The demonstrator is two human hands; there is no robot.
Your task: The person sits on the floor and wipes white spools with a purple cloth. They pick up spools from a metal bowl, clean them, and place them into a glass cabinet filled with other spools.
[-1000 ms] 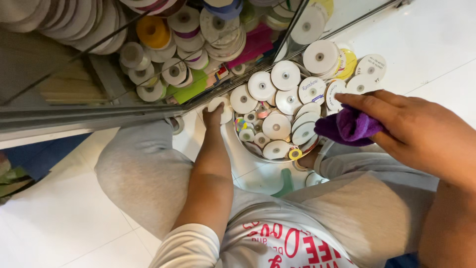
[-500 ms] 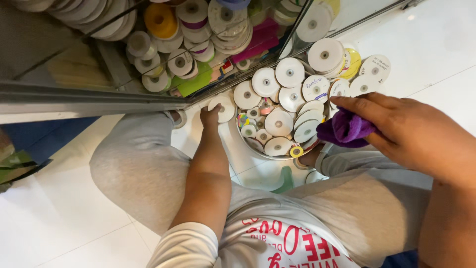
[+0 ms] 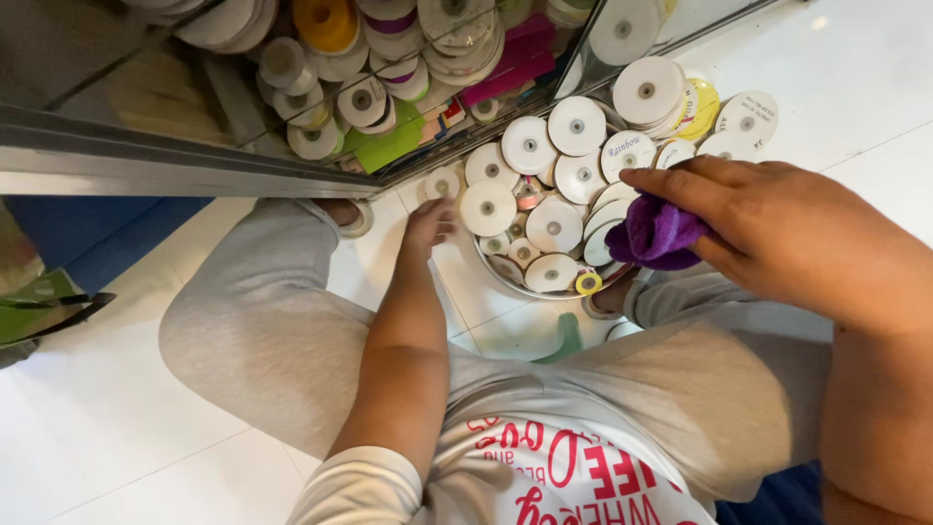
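Purple fabric, a small bunched cloth, sits pinched in the right hand; thumb and fingers are closed around it, with its crumpled bulk sticking out toward the left of the view, and its long axis runs roughly left to right, though the folds make that loose; it hovers just over the right edge of a round basin on the floor, filled with flat white ribbon spools lying mostly face up, hubs toward the camera; a small yellow spool rests at the basin's near rim. The left hand reaches down between the knees, fingers stretched and spread, tips touching a small white spool at the basin's left edge; it grasps nothing that can be seen. More white spools and a yellow one are stacked just beyond the basin on the white tiled floor. A glass cabinet with a metal frame stands along the top left; behind its pane lie more spools, one orange-yellow roll, and green and pink card pieces; the frame's lower rail runs close beside the left hand. Grey trousers cover both bent knees, which flank the basin.
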